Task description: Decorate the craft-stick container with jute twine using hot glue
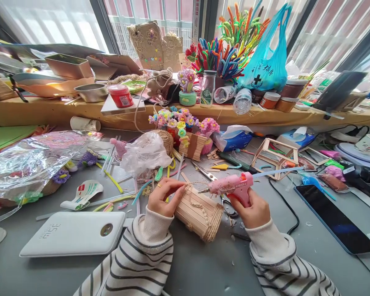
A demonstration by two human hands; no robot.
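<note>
My left hand (164, 196) is closed in a pinch on a thin twine (193, 183) at the upper left end of a craft-stick cylinder (189, 211). The cylinder lies tilted on the grey table, its lower right end wrapped in rope (214, 224) and a braided cord running along its side. My right hand (252, 209) grips the handle of a pink glue gun (232, 187). A translucent glue stick (277, 172) sticks out of its back. The nozzle points left, just above the cylinder; whether it touches is unclear. Scissors (230, 205) lie partly hidden behind the cylinder.
A white power bank (74, 234) lies left of my left arm, and a black phone (336, 218) lies at the right. Behind are a twine ball (165, 142), pipe-cleaner flowers (180, 121) and a wooden frame (276, 158). A blue bag (267, 68) stands on the ledge.
</note>
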